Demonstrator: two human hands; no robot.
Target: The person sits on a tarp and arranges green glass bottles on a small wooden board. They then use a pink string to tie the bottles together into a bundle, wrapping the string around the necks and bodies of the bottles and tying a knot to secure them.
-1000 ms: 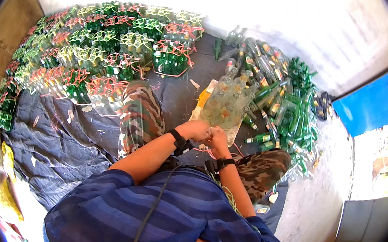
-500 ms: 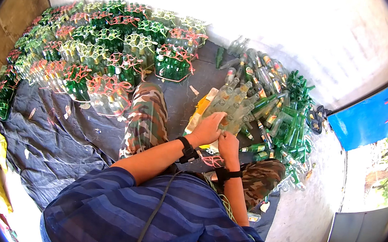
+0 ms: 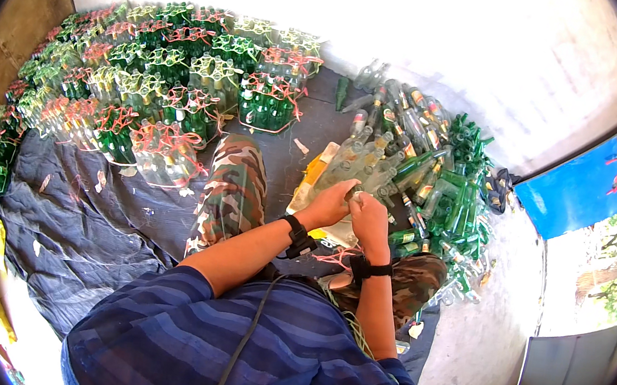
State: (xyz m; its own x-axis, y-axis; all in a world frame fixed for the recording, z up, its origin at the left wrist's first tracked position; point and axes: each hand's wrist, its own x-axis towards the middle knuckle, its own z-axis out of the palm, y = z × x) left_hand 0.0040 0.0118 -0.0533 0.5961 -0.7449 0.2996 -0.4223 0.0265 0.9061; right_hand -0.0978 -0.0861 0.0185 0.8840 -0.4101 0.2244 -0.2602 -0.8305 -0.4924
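A tight group of clear glass bottles (image 3: 350, 161) stands in front of me, beside a yellow and white flat piece (image 3: 306, 185). Both hands meet at the near side of this group. My left hand (image 3: 328, 203) has its fingers bent and pressed together by the nearest bottle necks. Close against it, my right hand (image 3: 369, 218) is closed, thumb toward the left hand. Whatever lies between the fingers is too small or hidden to name. Pinkish-red string (image 3: 338, 257) lies just below the hands, near my lap.
Bundles of green and clear bottles tied with red and yellow-green string (image 3: 146, 83) stand in rows at left. A loose heap of bottles (image 3: 461, 187) lies at right against the pale wall (image 3: 533, 89). Dark sheeting (image 3: 84, 220) covers the floor; my camouflage-clad knees (image 3: 237, 184) flank the work.
My hands stay together at the bottle group. The right hand has turned and risen slightly, its wrist lifting. The view has shifted a little.
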